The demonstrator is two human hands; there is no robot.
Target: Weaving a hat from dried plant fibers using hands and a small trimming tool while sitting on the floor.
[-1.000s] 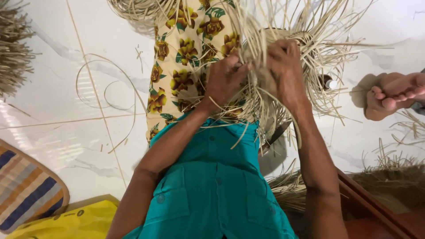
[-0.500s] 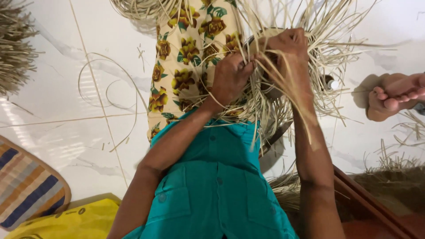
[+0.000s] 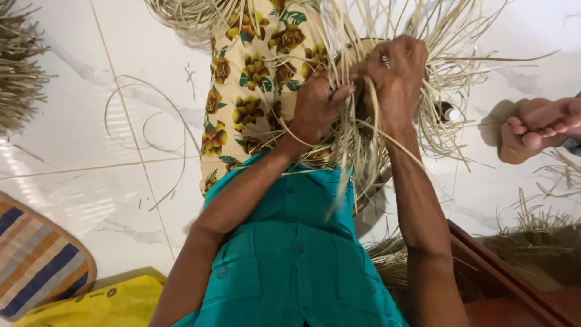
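The person sits on the white tiled floor (image 3: 72, 139) and works on a half-woven straw basket (image 3: 387, 91) that rests on the lap, over a flowered yellow cloth (image 3: 254, 91). Many loose pale straw strands (image 3: 472, 36) stand out from the basket on all sides, and some hang down over the teal shirt (image 3: 290, 254).

The left hand (image 3: 318, 109) is clenched on a bunch of strands at the near edge of the weave; its grip presses them against the cloth. The right hand (image 3: 396, 75) is closed over the top of the basket, its grip pinching strands between the fingers. The two hands are just beside each other, almost touching.

The inside of the basket is mostly hidden behind the hands; it seems to hold nothing except its own strands, but I cannot tell surely.

At the right edge another person's foot (image 3: 535, 130) rests on the floor. A striped mat (image 3: 33, 263) and a yellow plastic bag (image 3: 103, 303) lie at the lower left.
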